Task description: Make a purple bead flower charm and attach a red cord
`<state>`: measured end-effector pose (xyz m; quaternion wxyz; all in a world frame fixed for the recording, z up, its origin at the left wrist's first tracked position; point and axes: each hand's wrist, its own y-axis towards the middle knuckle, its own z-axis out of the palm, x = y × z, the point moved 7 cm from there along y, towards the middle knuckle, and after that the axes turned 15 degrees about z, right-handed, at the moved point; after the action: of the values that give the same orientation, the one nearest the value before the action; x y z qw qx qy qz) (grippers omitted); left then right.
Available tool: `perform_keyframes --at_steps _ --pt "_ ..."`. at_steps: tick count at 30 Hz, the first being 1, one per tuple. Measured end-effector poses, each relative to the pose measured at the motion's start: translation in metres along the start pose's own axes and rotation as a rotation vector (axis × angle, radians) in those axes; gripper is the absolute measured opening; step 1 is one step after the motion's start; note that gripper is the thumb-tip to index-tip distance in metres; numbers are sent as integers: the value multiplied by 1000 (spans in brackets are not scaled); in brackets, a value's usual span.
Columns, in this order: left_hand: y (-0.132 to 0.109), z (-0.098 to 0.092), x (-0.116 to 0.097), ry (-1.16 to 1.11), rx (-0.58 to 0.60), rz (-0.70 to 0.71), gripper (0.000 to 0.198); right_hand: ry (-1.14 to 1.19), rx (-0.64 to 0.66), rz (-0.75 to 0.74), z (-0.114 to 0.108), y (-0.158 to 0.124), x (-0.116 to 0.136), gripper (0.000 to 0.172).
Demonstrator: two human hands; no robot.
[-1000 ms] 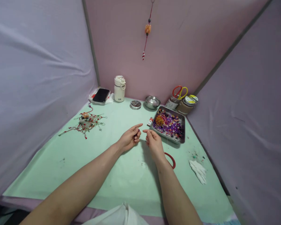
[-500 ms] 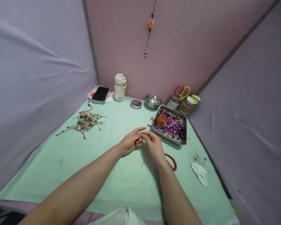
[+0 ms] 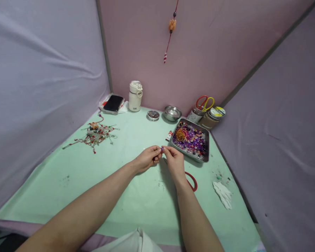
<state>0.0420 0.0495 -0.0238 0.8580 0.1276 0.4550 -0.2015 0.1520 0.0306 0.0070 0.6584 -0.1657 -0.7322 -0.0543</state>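
Both my hands meet over the middle of the table, fingertips pinched together. Between them shows a small purple bead (image 3: 162,149). My left hand (image 3: 149,157) is closed at its left side, thumb against the curled fingers. From the right, my right hand (image 3: 174,160) pinches at the bead with thumb and forefinger. Any thread in the fingers is too fine to make out. Just beyond my right hand stands a metal tray (image 3: 190,159) of purple, clear, orange and dark beads, with a tangle of orange cord (image 3: 180,134). Red-handled scissors (image 3: 194,182) lie partly hidden under my right wrist.
Beaded strings (image 3: 98,135) lie in a heap at left. Along the back are a phone (image 3: 113,103), a white bottle (image 3: 135,96), a round case (image 3: 153,115), a steel bowl (image 3: 172,113) and jars (image 3: 212,118). A white glove (image 3: 222,194) lies at right.
The purple bead now shows between my fingertips. My left forefinger, stretched out before, has curled in, and my right hand has shifted slightly.
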Motion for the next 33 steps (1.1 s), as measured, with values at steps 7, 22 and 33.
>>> perform_keyframes --at_steps 7,22,33 --pt "1 -6 -5 79 -50 60 24 -34 9 12 0 -1 1 26" --pt "2 -2 -25 344 -63 274 14 -5 16 -7 -3 -6 8 22" --pt "-1 -2 -14 342 -72 200 11 23 7 70 1 -3 -3 28"
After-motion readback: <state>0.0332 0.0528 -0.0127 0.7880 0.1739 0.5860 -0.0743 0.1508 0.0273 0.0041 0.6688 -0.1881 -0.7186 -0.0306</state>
